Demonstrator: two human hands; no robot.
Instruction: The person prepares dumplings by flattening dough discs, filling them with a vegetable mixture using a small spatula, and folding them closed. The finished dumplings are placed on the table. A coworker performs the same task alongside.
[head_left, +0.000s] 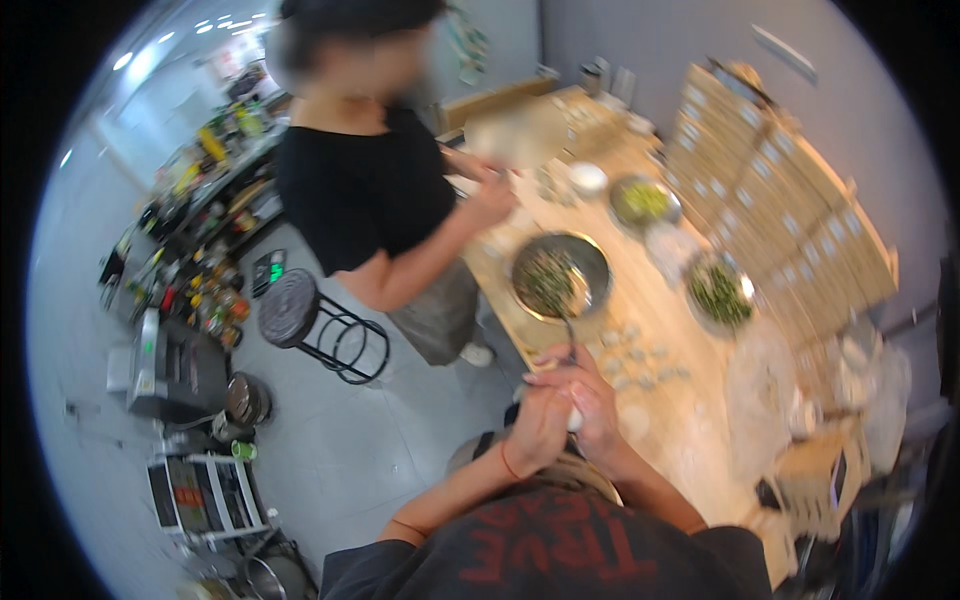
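My left hand (541, 429), with a red cord at its wrist, is pressed against my right hand (592, 401) in front of my chest. A white piece of what looks like dough (575, 420) shows between them. A thin dark utensil (571, 334) sticks up from my right hand towards the metal bowl (608, 262), whose chopped green filling (545, 283) lies heaped at the left. Several small pale dumplings (637, 360) rest on the wooden table just beyond my hands. The fingers overlap and partly hide the dough and the utensil's handle.
A co-worker in a black T-shirt (352, 187) stands at the table's left side, hands over it. Bowls of yellow-green food (643, 199) and green vegetables (718, 292) stand farther right, before wooden drawers (780, 187). A round stool (289, 307) stands at left.
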